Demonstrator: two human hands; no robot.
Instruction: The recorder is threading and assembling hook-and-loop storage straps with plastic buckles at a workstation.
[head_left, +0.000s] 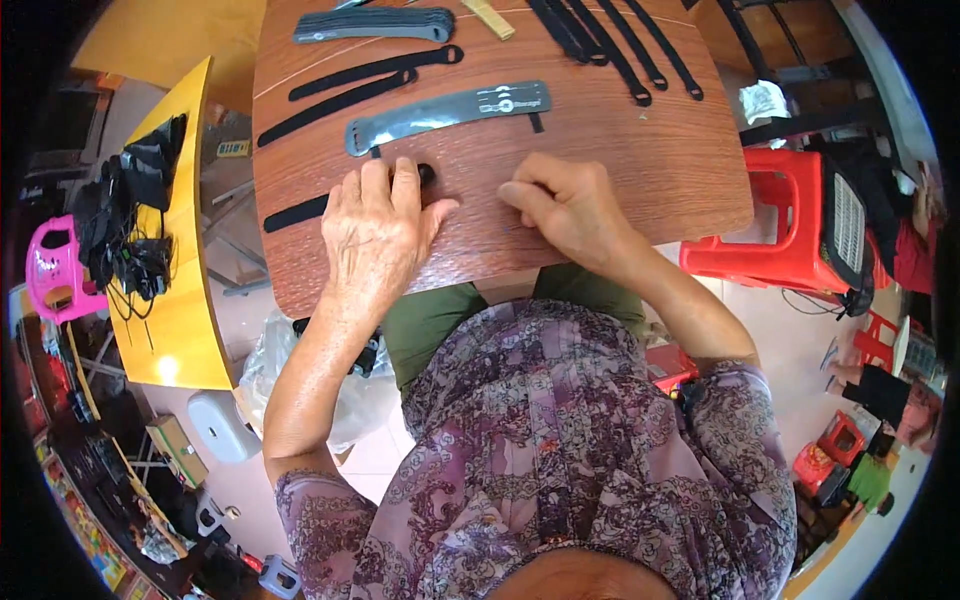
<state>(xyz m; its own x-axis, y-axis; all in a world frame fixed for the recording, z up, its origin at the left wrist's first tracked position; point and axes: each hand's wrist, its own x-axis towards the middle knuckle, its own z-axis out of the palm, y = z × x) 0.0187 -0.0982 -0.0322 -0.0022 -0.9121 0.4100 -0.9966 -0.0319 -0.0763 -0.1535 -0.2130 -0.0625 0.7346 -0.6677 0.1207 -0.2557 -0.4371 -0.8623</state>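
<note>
On the brown wooden table [640, 190], my left hand [372, 215] lies palm down over a black strap [297, 213], fingers extended and thumb out to the side. The strap's dark end shows just past the fingertips. To its right, my right hand [568, 205] is closed just above the tabletop, fingers curled against the thumb; what they hold, if anything, is hidden. Beyond both hands lies a long grey printed plastic sleeve [450, 113], with dark tabs showing under its near edge. Two black straps with looped ends [375, 75] [335, 108] rest farther left.
A stack of grey sleeves [375, 25] lies at the table's far left. Several black looped straps [625, 50] are spread at the far right, with a tan strip [488, 17] between. A yellow table [175, 300] with black items stands left; red stools [770, 220] stand right.
</note>
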